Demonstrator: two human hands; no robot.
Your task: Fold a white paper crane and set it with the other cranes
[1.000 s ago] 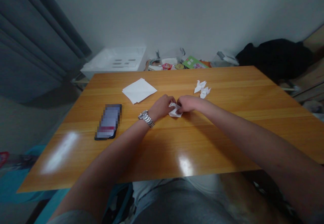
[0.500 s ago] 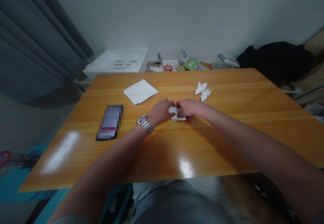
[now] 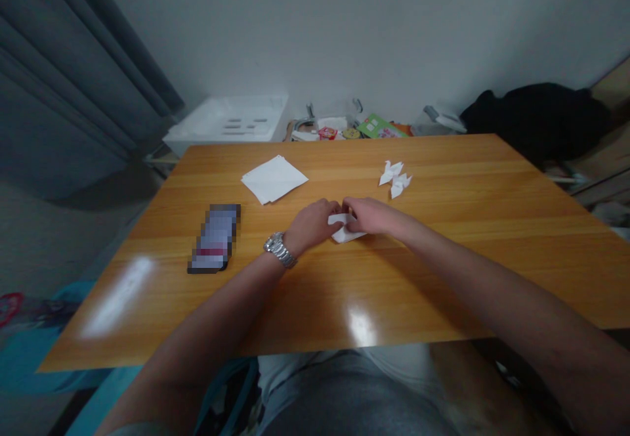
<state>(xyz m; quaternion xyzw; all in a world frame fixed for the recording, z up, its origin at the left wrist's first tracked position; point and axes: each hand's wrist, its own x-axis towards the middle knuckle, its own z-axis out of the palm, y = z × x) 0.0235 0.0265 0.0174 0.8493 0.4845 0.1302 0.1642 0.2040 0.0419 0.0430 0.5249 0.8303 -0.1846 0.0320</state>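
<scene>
Small white folded paper (image 3: 345, 231) sits low on the table (image 3: 443, 259), mid-table and just off centre, pinched from both sides: left hand (image 3: 312, 226) curled with fingertips closed on its left edge, right hand (image 3: 370, 216) clamped over the top, so only the lower flap shows. Risks from here, imo: the piece is tiny and the grip is all fingertips, so uneven pressure could skew the crease or tear a thin corner. The tabletop looks glossy, so the paper could skid out from under the fingers. Can't see the fold itself, as the right hand covers it. Steel watch (image 3: 279, 250) on the left wrist is clear of the work. Further out, two finished folded figures (image 3: 395, 178) lie beyond the right hand, near enough that a wide elbow or sleeve sweep could knock them. Flat paper stack (image 3: 274, 178) sits far-left, phone (image 3: 215, 238) well left. Vs 1 s ago: the paper stood up more between the fingertips, now it's pressed flatter and lower, with both hands a touch nearer the person. Stack, figures and phone haven't budged.
</scene>
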